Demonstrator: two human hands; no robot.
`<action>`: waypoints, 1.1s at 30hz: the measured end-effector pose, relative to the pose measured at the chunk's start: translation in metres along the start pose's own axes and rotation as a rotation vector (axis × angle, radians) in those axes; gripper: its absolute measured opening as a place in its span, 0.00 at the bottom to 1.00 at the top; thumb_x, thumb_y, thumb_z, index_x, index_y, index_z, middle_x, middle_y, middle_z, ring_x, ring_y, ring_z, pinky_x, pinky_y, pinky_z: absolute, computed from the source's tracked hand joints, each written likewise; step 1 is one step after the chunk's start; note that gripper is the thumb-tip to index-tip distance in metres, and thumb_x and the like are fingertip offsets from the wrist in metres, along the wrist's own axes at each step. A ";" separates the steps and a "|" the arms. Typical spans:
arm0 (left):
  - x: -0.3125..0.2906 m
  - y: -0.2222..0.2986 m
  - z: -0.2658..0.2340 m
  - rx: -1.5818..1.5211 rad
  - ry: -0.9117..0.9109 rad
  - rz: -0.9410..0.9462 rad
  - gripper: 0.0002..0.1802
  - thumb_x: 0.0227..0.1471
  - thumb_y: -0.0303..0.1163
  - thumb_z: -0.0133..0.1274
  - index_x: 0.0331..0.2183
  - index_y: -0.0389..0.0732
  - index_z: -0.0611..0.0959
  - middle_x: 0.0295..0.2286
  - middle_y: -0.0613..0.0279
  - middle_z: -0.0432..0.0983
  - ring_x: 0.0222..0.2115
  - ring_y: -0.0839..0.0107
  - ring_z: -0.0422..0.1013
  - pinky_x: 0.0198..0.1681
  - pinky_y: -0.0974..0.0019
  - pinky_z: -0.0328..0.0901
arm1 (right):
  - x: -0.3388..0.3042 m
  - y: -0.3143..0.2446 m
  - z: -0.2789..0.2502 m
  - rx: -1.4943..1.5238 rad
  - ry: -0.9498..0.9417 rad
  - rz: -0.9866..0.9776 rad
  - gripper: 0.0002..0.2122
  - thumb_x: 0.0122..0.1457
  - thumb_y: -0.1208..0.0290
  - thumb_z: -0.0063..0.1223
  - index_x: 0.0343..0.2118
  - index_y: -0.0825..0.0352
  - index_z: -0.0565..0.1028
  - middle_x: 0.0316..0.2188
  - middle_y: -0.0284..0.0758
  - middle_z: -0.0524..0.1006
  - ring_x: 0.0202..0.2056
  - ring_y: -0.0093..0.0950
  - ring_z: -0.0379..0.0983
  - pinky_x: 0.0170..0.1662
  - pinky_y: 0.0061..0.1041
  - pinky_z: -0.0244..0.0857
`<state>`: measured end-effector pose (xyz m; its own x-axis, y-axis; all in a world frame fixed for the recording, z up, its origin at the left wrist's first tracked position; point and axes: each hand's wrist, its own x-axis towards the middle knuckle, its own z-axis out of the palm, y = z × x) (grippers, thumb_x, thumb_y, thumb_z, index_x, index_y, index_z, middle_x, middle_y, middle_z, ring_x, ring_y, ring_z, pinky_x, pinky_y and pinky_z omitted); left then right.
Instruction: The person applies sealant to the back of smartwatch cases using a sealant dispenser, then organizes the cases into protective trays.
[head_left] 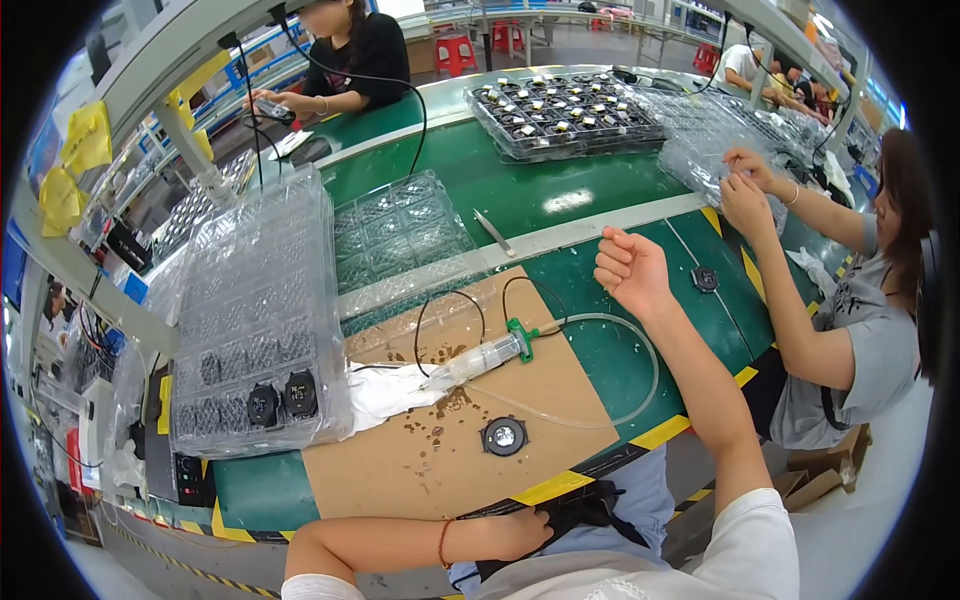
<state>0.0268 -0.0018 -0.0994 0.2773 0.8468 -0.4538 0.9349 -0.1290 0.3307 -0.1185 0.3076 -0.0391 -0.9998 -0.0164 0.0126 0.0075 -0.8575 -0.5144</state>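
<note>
My right hand [632, 272] is raised above the green bench, its fingers curled in and nothing visible in them. Low over my lap, my left hand [515, 532] has its fingers bent against a dark cloth-like item [580, 510]; what they hold is hidden. A round black watch case [504, 436] with a pale, shiny centre lies on the brown cardboard sheet [560, 400], nearest to my left hand. Beyond it rests a clear dispensing syringe [475, 362] with a green cap [520, 340] and a thin tube, its tip on a white cloth [385, 395]. Brown spots mark the cardboard.
Stacked clear trays [255, 300] stand at left, with black watches [300, 393] in the front pockets. Tweezers [493, 232] lie farther back near an empty clear tray [405, 230]. A filled tray [565, 110] stands behind. At right a co-worker [850, 290] handles something beside another watch [705, 278].
</note>
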 end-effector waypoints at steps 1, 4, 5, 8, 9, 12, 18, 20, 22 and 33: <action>0.006 -0.003 0.001 -0.006 0.005 -0.001 0.17 0.40 0.28 0.48 0.37 0.37 0.72 0.34 0.52 0.67 0.30 0.59 0.68 0.37 0.63 0.62 | 0.001 -0.003 -0.001 -0.003 0.001 0.007 0.06 0.53 0.75 0.40 0.32 0.68 0.69 0.12 0.25 0.55 0.13 0.17 0.48 0.18 0.17 0.43; 0.008 -0.001 -0.004 -0.051 -0.032 0.016 0.18 0.39 0.27 0.48 0.37 0.36 0.72 0.36 0.49 0.68 0.31 0.57 0.68 0.38 0.60 0.62 | 0.004 0.013 0.002 -0.620 0.157 -0.379 0.07 0.53 0.71 0.43 0.30 0.68 0.71 0.17 0.27 0.61 0.19 0.19 0.58 0.24 0.17 0.53; 0.009 -0.004 0.001 -0.048 -0.022 0.013 0.18 0.39 0.27 0.49 0.38 0.35 0.72 0.36 0.48 0.68 0.31 0.57 0.68 0.38 0.59 0.62 | 0.014 0.017 0.008 -1.034 0.136 -0.524 0.08 0.53 0.69 0.45 0.28 0.68 0.72 0.20 0.29 0.64 0.24 0.22 0.61 0.29 0.18 0.56; 0.003 -0.001 0.005 -0.087 -0.038 -0.019 0.19 0.40 0.29 0.49 0.39 0.35 0.72 0.36 0.47 0.68 0.31 0.56 0.68 0.38 0.59 0.62 | 0.057 0.044 0.035 -1.778 0.026 -0.798 0.08 0.49 0.66 0.50 0.24 0.66 0.76 0.26 0.35 0.71 0.30 0.29 0.68 0.34 0.23 0.62; 0.006 -0.004 -0.001 -0.100 -0.046 -0.021 0.19 0.41 0.30 0.49 0.39 0.34 0.71 0.36 0.47 0.68 0.32 0.55 0.68 0.38 0.59 0.62 | 0.072 0.047 0.036 -1.876 0.094 -0.721 0.09 0.46 0.64 0.52 0.25 0.65 0.77 0.28 0.37 0.71 0.32 0.31 0.68 0.36 0.26 0.62; 0.008 -0.005 -0.007 -0.171 -0.140 -0.008 0.19 0.45 0.33 0.50 0.40 0.34 0.71 0.37 0.47 0.67 0.33 0.54 0.68 0.38 0.58 0.63 | 0.110 0.073 0.030 -2.162 0.266 -0.628 0.11 0.41 0.61 0.55 0.23 0.64 0.77 0.30 0.39 0.71 0.35 0.35 0.68 0.39 0.32 0.61; 0.010 -0.002 -0.011 -0.198 -0.089 0.027 0.20 0.46 0.35 0.50 0.41 0.35 0.71 0.38 0.48 0.67 0.34 0.53 0.68 0.39 0.56 0.63 | 0.122 0.056 0.033 -2.360 0.358 -0.521 0.13 0.39 0.59 0.55 0.24 0.63 0.78 0.27 0.40 0.74 0.34 0.36 0.70 0.40 0.35 0.60; 0.009 -0.003 -0.010 -0.204 -0.087 0.031 0.20 0.46 0.34 0.50 0.41 0.35 0.71 0.38 0.48 0.67 0.35 0.53 0.68 0.39 0.56 0.63 | 0.106 0.037 0.039 -2.342 0.372 -0.483 0.12 0.40 0.60 0.55 0.25 0.62 0.78 0.25 0.38 0.75 0.32 0.35 0.71 0.38 0.34 0.62; 0.008 0.000 -0.010 -0.222 -0.094 0.034 0.19 0.46 0.33 0.50 0.41 0.36 0.71 0.39 0.47 0.66 0.35 0.53 0.68 0.39 0.57 0.63 | 0.084 0.016 0.040 -1.837 0.385 -0.480 0.11 0.42 0.61 0.56 0.26 0.63 0.78 0.22 0.35 0.76 0.28 0.30 0.73 0.34 0.29 0.65; -0.008 0.000 -0.007 0.054 0.059 -0.022 0.29 0.40 0.29 0.50 0.49 0.44 0.68 0.41 0.47 0.66 0.30 0.59 0.69 0.36 0.63 0.64 | 0.021 0.004 0.004 -1.348 0.413 -0.580 0.06 0.50 0.72 0.56 0.29 0.67 0.77 0.20 0.25 0.72 0.23 0.13 0.64 0.27 0.14 0.60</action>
<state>0.0232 -0.0051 -0.0894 0.2443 0.8784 -0.4108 0.9517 -0.1360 0.2751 -0.1397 0.3021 -0.0377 -0.7951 0.4834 0.3663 -0.1698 0.4023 -0.8996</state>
